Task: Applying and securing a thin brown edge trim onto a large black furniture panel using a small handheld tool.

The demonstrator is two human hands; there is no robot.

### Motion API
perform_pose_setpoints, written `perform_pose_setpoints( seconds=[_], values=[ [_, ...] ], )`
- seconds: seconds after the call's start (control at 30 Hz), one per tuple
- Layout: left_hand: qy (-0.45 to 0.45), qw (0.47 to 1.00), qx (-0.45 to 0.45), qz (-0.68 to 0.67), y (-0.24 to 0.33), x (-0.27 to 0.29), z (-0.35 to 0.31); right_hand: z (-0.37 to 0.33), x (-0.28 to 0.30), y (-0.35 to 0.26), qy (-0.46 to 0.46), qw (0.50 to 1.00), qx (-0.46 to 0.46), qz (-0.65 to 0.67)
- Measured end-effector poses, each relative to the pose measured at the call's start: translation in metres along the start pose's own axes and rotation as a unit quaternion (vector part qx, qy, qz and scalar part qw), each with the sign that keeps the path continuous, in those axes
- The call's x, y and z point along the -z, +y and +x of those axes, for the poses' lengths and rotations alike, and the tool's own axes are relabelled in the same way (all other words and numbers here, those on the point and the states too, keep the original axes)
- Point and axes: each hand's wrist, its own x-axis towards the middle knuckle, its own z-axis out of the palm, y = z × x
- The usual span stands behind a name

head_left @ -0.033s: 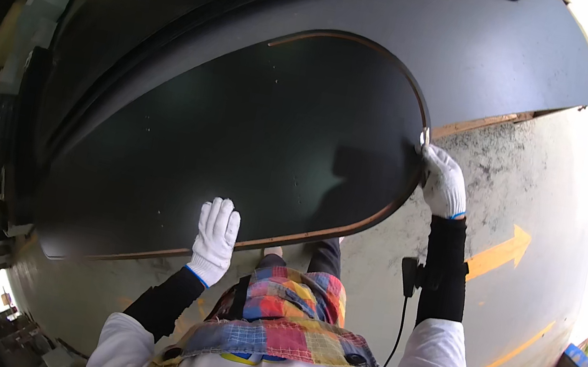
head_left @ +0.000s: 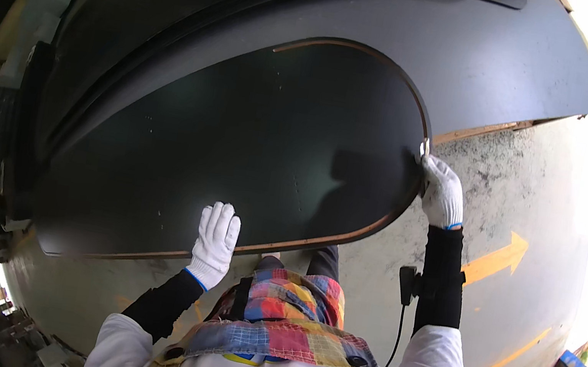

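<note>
A long, dark board with a rounded right end (head_left: 241,128) lies before me, brown showing along parts of its rim. My left hand (head_left: 215,243), in a white knit glove, rests flat near the board's close edge with its fingers stretched out. At the curved right end, my gloved right hand (head_left: 442,191) is closed around a small shiny metal tool (head_left: 424,148). The tool sits against the board's rim; its lower part is hidden by the fingers, so I cannot tell its exact kind.
Beneath the board, a larger dark grey sheet (head_left: 499,70) spreads to the back right. A curved dark strip (head_left: 262,3) lies along the far side. The concrete floor bears a yellow arrow (head_left: 496,262). A black device with a cable (head_left: 408,284) hangs by my right forearm.
The whole view has shifted slightly, with the board and hands a little lower in it. Both hands keep about the same places on the board.
</note>
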Motion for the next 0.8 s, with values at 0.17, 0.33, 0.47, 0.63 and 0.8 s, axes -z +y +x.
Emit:
perform_pose_setpoints(
  seconds=[0.17, 0.33, 0.47, 0.63, 0.8],
  values=[
    [-0.075, 0.994, -0.039, -0.063, 0.014, 0.022, -0.038, -0.059, 0.018, 0.016, 0.027, 0.998, -0.058, -0.029],
    [-0.107, 0.963, -0.079, -0.233, -0.004, 0.045, 0.012, -0.079, 0.024, 0.003, 0.066, 0.979, -0.176, 0.081],
    [0.063, 0.993, -0.004, -0.103, -0.033, -0.007, 0.116, -0.081, 0.031, 0.001, -0.028, 0.989, -0.086, -0.115],
    [0.113, 0.969, 0.217, 0.015, -0.059, -0.044, 0.245, -0.069, 0.013, -0.010, 0.077, 0.990, -0.105, 0.044],
    [0.120, 0.966, 0.227, 0.009, -0.067, -0.044, 0.261, -0.067, 0.010, 0.016, 0.113, 0.983, -0.100, 0.104]
  ],
)
